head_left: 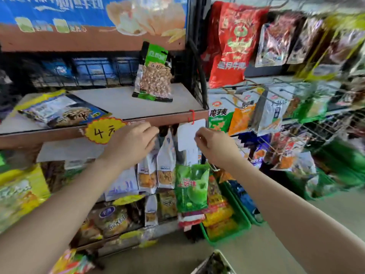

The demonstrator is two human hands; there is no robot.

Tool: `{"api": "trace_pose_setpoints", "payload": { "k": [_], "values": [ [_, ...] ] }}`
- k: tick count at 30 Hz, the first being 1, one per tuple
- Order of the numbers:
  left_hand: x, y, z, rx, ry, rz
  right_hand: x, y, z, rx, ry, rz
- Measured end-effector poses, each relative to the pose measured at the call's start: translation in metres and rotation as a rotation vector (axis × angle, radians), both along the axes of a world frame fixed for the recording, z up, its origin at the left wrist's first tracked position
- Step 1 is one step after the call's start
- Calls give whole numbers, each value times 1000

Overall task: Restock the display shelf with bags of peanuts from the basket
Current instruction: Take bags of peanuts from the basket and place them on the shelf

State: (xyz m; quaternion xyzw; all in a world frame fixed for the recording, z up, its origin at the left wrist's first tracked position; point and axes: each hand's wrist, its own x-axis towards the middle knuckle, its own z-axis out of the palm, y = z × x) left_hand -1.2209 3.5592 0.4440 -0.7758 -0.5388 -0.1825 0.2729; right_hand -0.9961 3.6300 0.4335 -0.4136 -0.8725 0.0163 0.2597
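green-topped peanut bag (153, 76) – clear window, upright on shelf (118, 103)

We have one head-worn, wide-angle view, looking forward and slightly down, close to the shelf (122, 104) filling the frame's left half.

Two bare forearms reach forward and up from the lower corners. The left hand (131, 143) is raised, back toward the camera, fingers loosely curled. The right hand (214, 144) is level with it, fingers curled inward, apparently empty.
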Motion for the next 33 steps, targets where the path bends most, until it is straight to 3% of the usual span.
{"api": "trace_pose_setpoints", "payload": {
  "k": [9, 12, 14, 18, 22, 25, 27, 30, 33],
  "values": [
    [-126, -34, 9, -226, 94, 498, -109, 16, 39, 137, -17, 232],
    [-168, -40, 8, -269, 172, 456, -151, 17, 42, 167, -54, 368],
    [-188, -42, 11, -197, 206, 435, -183, 22, 43, 153, -102, 425],
    [-229, -37, 14, -164, 32, 428, -244, 38, 53, -45, -306, 432],
    [-261, -21, 18, -333, 30, 256, -283, 45, 61, -98, -365, 478],
    [-275, -5, 19, -567, 103, 368, -302, 54, 57, -49, -569, 544],
    [-284, 2, 23, -654, 98, 393, -307, 63, 53, -136, -671, 494],
    [-300, 12, 27, -796, 50, 459, -311, 73, 47, -362, -588, 296],
    [-307, 19, 20, -809, 66, 451, -321, 73, 45, -596, -349, 160]
  ]
}}
